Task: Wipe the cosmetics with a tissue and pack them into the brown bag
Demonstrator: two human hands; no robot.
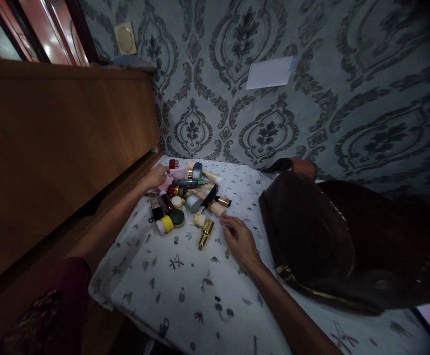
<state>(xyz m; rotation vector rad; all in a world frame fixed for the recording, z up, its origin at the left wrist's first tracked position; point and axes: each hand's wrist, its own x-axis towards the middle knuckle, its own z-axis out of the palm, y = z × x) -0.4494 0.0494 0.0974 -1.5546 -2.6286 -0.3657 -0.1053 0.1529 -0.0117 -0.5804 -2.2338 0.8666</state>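
L hand (156,176) reaches to the far-left edge of the makeup pile (188,197), fingertips on a pink item (178,173); can't tell if it's gripped or just touched. R hand (239,241) lies palm-down on the patterned cloth (185,296), fingers loose, nothing held, just beside a gold tube (205,233). A dark bag (303,231) sits to the R on the same cloth.

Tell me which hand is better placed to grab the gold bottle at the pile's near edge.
Right, likely. The right hand lies on the cloth close beside the gold bottle; the left hand touches a pink item at the pile's far side, with other cosmetics between.
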